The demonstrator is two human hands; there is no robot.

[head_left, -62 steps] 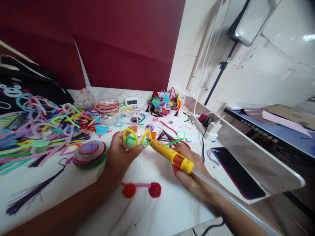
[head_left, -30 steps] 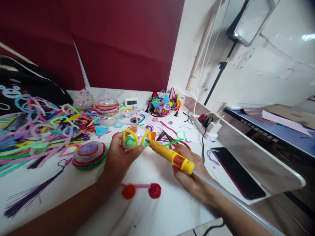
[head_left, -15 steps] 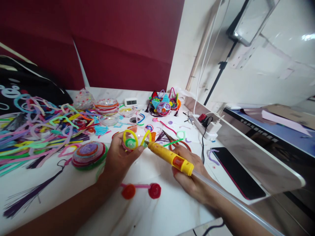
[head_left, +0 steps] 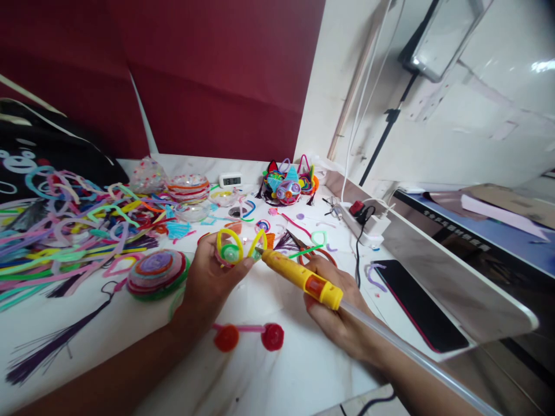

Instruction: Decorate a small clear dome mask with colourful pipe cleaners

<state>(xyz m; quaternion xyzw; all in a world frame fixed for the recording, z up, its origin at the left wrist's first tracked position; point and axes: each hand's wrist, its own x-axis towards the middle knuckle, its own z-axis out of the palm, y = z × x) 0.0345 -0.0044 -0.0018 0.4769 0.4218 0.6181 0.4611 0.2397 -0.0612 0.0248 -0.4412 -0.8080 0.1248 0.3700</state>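
My left hand (head_left: 217, 268) is closed on a clear plastic dome (head_left: 245, 234) trimmed with yellow pipe cleaner loops and a green coil. My right hand (head_left: 332, 294) grips a yellow hot glue gun (head_left: 299, 276), a clear glue stick (head_left: 411, 349) running out of its back. The gun's nozzle points at the base of the right-hand yellow loop, close to my left thumb; whether it touches cannot be made out. Below my hands lies a pink pipe cleaner (head_left: 250, 328) with an orange coil (head_left: 226, 338) and a red coil (head_left: 273, 337) at its ends.
Loose pipe cleaners (head_left: 65, 225) pile up on the left, beside a striped coiled dome (head_left: 158, 271) and a purple tassel (head_left: 60, 341). Behind my right hand lie scissors (head_left: 323, 254). Finished colourful ornaments (head_left: 288, 185), a power strip (head_left: 362, 222) and a phone (head_left: 420, 303) are farther right.
The glue gun's nozzle has shifted very slightly to the right and down. Otherwise both hands and the dome stay in place.
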